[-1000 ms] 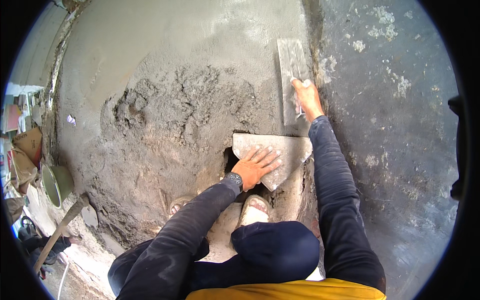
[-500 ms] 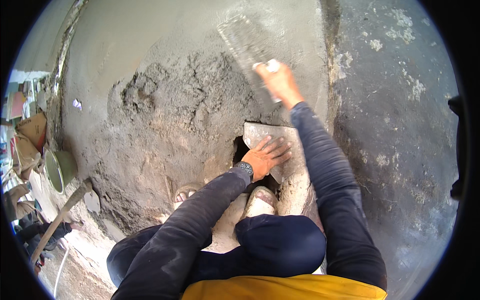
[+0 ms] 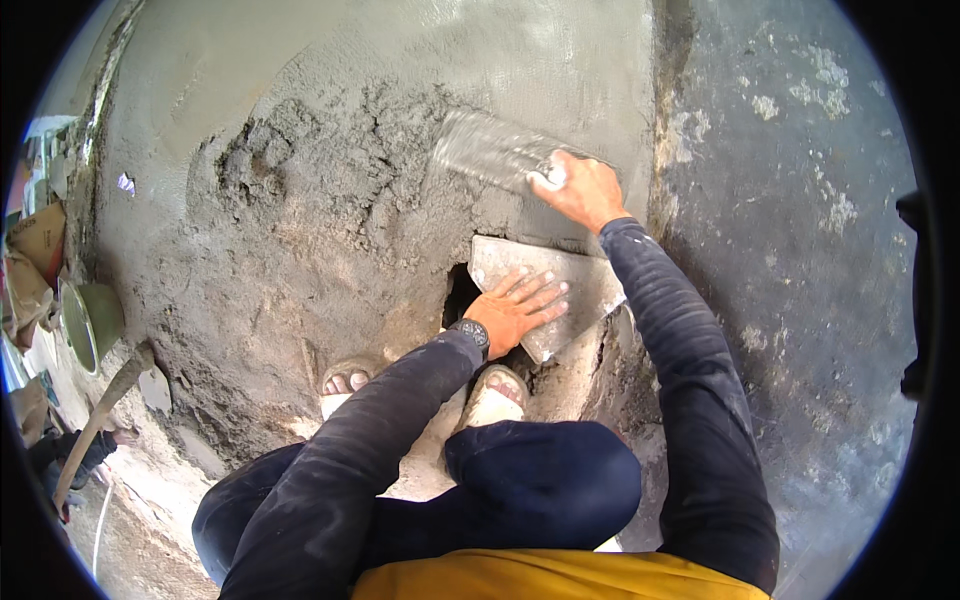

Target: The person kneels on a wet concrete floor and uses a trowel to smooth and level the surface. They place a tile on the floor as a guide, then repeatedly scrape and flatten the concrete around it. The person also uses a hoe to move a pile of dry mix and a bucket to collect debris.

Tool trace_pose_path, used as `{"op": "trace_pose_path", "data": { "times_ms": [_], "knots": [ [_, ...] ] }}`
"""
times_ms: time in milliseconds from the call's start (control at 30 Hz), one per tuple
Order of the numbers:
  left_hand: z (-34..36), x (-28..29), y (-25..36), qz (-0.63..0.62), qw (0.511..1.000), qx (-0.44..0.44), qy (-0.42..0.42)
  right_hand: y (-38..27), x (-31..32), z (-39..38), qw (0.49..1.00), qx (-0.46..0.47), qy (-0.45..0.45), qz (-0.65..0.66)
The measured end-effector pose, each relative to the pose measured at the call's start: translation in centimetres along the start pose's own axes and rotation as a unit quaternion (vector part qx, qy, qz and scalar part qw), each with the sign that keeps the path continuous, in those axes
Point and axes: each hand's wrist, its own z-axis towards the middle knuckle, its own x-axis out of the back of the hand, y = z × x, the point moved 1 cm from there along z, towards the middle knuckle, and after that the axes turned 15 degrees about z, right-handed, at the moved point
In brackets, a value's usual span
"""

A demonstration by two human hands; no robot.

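Trowel (image 3: 485,150) is lying across the edge between rough and smooth wet cement, its long blade blurring in the view and pointing to the upper left. The right hand (image 3: 580,190) is gripping it near the blade's right end, the fingers curling closed around a handle that the hand is mostly hiding. Whether the blade's whole face is touching the cement, I cannot tell.

The left hand (image 3: 508,312) is resting palm down on a pale grey slab (image 3: 590,275), its fingers spreading apart and holding nothing. That slab is sitting just below the trowel, one corner pointing down toward the person's feet, and a dark hole (image 3: 459,293) is showing along its left side. A black watch (image 3: 472,337) is circling the left wrist.

Lumpy cement (image 3: 375,150) is spreading to the left of the blade, while a smoother grey layer (image 3: 500,50) is covering the area above. A dark, white-spotted surface (image 3: 800,280) is running down the right side. Over at the far left, a green bucket (image 3: 95,325) is tipping on its side near a long-handled tool (image 3: 100,425) (another person's hand (image 3: 125,437) is showing just beside its shaft).
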Motion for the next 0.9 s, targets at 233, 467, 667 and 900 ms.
{"op": "trace_pose_path", "data": {
  "times_ms": [233, 467, 667, 900],
  "knots": [
    [0.2, 0.1, -0.1, -0.015, 1.000, 0.002, 0.004, -0.2, -1.6, -3.0, 0.997, 0.016, -0.057, -0.045],
    [0.0, 0.1, 0.0, -0.026, 0.999, 0.005, -0.035, 4.3, 1.6, 3.2, 0.963, -0.156, 0.129, 0.176],
    [0.1, 0.0, 0.0, -0.013, 1.000, 0.003, -0.019, -1.1, 0.8, 2.7, 0.952, -0.146, -0.180, 0.202],
    [0.0, -0.1, 0.0, -0.009, 1.000, 0.005, 0.006, -3.1, 3.4, 5.7, 0.962, -0.134, -0.083, 0.224]
  ]
}}
